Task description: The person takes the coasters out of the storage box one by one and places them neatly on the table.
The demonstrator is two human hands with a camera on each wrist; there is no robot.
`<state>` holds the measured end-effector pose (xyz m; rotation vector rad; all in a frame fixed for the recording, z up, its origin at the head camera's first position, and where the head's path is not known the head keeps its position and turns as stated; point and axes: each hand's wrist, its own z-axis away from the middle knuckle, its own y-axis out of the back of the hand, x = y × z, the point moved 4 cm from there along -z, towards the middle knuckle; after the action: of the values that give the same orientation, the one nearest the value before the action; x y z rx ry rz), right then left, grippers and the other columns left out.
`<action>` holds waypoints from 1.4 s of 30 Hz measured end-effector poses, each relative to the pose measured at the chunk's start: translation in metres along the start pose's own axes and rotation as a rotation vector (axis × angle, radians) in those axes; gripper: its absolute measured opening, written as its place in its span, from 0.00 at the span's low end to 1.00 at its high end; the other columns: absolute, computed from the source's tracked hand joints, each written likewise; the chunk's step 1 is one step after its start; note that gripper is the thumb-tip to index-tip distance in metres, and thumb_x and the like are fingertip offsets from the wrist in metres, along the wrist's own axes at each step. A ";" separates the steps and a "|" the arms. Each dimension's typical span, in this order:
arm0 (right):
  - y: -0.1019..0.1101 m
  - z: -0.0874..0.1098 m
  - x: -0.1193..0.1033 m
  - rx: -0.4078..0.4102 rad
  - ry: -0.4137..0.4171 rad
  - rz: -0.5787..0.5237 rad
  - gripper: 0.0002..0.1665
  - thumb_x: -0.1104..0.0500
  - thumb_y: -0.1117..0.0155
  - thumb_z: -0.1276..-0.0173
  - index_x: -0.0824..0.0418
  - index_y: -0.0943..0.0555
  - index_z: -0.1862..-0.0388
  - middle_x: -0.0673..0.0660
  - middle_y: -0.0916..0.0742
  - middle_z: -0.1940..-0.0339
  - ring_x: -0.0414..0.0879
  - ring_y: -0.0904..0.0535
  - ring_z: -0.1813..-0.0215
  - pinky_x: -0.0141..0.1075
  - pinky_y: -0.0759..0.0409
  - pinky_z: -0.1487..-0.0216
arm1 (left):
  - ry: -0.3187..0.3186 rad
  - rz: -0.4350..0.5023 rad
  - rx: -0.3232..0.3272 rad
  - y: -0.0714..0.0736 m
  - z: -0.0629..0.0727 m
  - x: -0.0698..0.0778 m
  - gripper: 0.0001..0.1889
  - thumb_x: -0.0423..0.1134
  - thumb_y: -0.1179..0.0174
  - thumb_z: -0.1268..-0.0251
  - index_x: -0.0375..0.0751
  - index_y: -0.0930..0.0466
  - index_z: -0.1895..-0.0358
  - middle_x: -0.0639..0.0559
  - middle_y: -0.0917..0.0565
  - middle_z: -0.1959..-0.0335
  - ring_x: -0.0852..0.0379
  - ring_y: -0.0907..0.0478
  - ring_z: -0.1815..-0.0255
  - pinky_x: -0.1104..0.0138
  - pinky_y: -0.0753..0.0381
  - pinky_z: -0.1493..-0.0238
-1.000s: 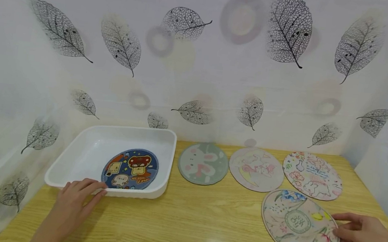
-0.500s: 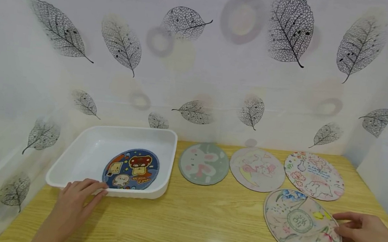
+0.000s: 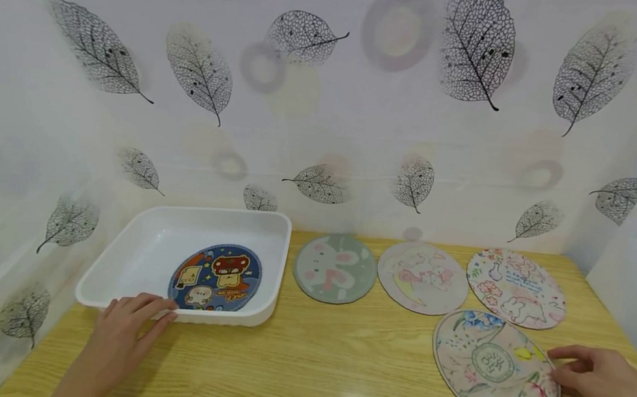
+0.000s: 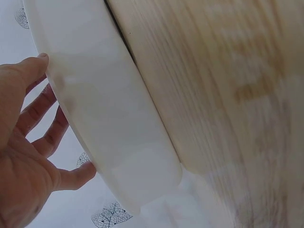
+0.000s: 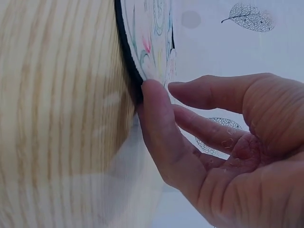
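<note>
My left hand (image 3: 126, 334) rests on the near rim of a white plastic tray (image 3: 267, 310); in the left wrist view its fingertips (image 4: 85, 171) lie along that rim. Inside the tray is a dark blue round mat (image 3: 215, 278) with cartoon animals. At the right, my right hand (image 3: 598, 381) touches the edge of a pale pink floral round mat (image 3: 469, 373) on the table. Seen from the right wrist, one fingertip (image 5: 154, 95) is right at the mat's dark edge, while the thumb (image 5: 204, 90) stands apart from that finger.
Along the back of the wooden table (image 3: 303, 380) lie a green rabbit mat (image 3: 334, 269), a pale pink moon mat (image 3: 423, 278) and a white mat with red drawings (image 3: 516, 288). A leaf-patterned sheet (image 3: 340, 116) hangs behind and at both sides.
The right hand has shifted very slightly at the floral mat's edge. The left hand, tray and mats hold their places; the head view has shifted slightly.
</note>
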<state>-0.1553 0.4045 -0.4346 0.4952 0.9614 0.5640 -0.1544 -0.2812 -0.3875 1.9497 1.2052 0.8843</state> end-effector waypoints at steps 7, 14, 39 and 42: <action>0.001 0.001 -0.003 0.003 0.022 0.063 0.32 0.58 0.39 0.25 0.80 0.33 0.32 0.59 0.16 0.60 0.45 0.20 0.64 0.39 0.13 0.65 | -0.010 0.002 0.004 0.000 0.000 0.000 0.11 0.32 0.25 0.46 0.50 0.12 0.60 0.53 0.12 0.62 0.39 0.17 0.57 0.25 0.30 0.51; 0.002 0.005 -0.011 -0.003 0.085 0.106 0.34 0.51 0.42 0.21 0.79 0.33 0.32 0.62 0.15 0.56 0.44 0.18 0.61 0.39 0.13 0.64 | -0.023 -0.001 0.010 0.001 0.000 0.000 0.12 0.32 0.25 0.47 0.49 0.11 0.59 0.54 0.12 0.62 0.41 0.18 0.58 0.29 0.28 0.52; -0.025 0.023 -0.054 0.388 0.632 0.546 0.20 0.55 0.23 0.38 0.60 0.14 0.48 0.65 0.13 0.50 0.63 0.14 0.54 0.58 0.16 0.59 | 0.009 -0.017 -0.030 -0.001 -0.001 0.000 0.11 0.34 0.25 0.45 0.49 0.11 0.59 0.53 0.12 0.61 0.41 0.18 0.57 0.29 0.29 0.51; -0.028 0.025 -0.058 0.432 0.684 0.560 0.20 0.57 0.21 0.42 0.58 0.13 0.50 0.63 0.13 0.51 0.63 0.14 0.54 0.58 0.16 0.59 | 0.022 -0.019 -0.042 -0.001 -0.001 0.000 0.10 0.35 0.26 0.43 0.50 0.11 0.59 0.53 0.12 0.61 0.41 0.18 0.57 0.28 0.30 0.51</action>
<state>-0.1534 0.3419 -0.4038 1.0105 1.6266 1.0772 -0.1557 -0.2806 -0.3879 1.8971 1.2064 0.9157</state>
